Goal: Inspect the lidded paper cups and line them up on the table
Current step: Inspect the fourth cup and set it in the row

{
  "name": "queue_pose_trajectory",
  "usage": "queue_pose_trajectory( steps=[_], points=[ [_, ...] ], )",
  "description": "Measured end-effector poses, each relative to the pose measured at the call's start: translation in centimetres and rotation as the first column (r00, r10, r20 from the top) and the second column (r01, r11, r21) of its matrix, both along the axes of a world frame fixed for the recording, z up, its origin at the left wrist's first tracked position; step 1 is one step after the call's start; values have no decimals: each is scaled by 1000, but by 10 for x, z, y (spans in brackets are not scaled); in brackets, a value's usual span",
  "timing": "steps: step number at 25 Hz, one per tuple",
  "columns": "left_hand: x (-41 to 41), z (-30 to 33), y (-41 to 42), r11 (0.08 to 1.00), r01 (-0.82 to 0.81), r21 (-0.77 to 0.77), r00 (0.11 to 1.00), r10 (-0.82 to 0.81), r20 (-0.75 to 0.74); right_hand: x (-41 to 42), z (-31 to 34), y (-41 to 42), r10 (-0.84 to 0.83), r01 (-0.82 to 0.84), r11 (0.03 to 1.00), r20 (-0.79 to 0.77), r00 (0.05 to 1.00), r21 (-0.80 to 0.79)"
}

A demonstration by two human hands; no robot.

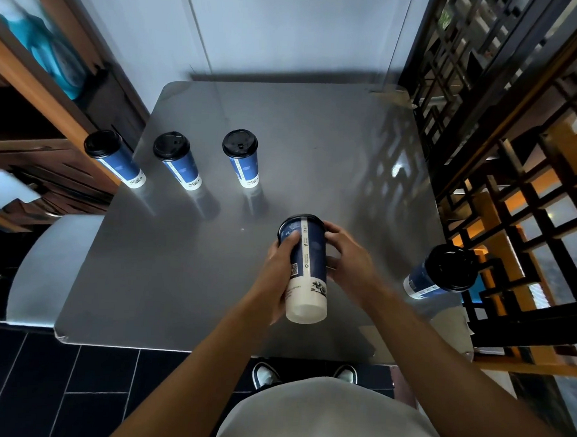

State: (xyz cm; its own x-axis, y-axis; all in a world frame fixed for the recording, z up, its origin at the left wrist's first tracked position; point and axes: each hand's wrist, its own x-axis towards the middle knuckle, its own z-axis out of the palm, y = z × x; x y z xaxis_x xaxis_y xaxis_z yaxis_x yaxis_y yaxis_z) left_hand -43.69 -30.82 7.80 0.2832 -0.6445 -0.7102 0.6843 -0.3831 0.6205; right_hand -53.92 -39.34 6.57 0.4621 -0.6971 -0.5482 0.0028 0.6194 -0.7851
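Held cup (306,269): off the bench (317,146), tipped so its lid end points away from the person and its white base faces the camera. Left hand (277,278) is wrapped around the lower-left side of the body, fingers closed on it. Right hand (348,255) is on the right side up by the lid rim, fingers curled against the cup. Both hands are gripping it, over the near-centre of the bench.

Three lidded cups stand upright in a row across the far-left part of the bench: left cup (115,157) right at the left edge, middle cup (178,159), right cup (243,157). There are gaps between them; none are touching.

A fifth cup (439,273) stands at the right edge of the bench, near the lattice screen (504,162), well apart from the row.

Open bench surface lies right of the row and across the centre and far-right area. The near edge is just in front of the person's shoes (305,376). A wooden cabinet (34,131) crowds the left side.
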Motion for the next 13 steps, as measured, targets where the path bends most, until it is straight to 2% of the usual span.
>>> queue_pose_trajectory(
  steps=[4, 13],
  points=[
    [-6, 7, -6, 999, -47, -22, 996, 45, -74, 10, -2, 9, -102, 101, 993, 11, 995, 58],
    [-10, 14, -11, 1000, -6, 0, 998, 6, -70, 10, -1, 9, -139, 141, 988, -39, 990, 61]
  ],
)
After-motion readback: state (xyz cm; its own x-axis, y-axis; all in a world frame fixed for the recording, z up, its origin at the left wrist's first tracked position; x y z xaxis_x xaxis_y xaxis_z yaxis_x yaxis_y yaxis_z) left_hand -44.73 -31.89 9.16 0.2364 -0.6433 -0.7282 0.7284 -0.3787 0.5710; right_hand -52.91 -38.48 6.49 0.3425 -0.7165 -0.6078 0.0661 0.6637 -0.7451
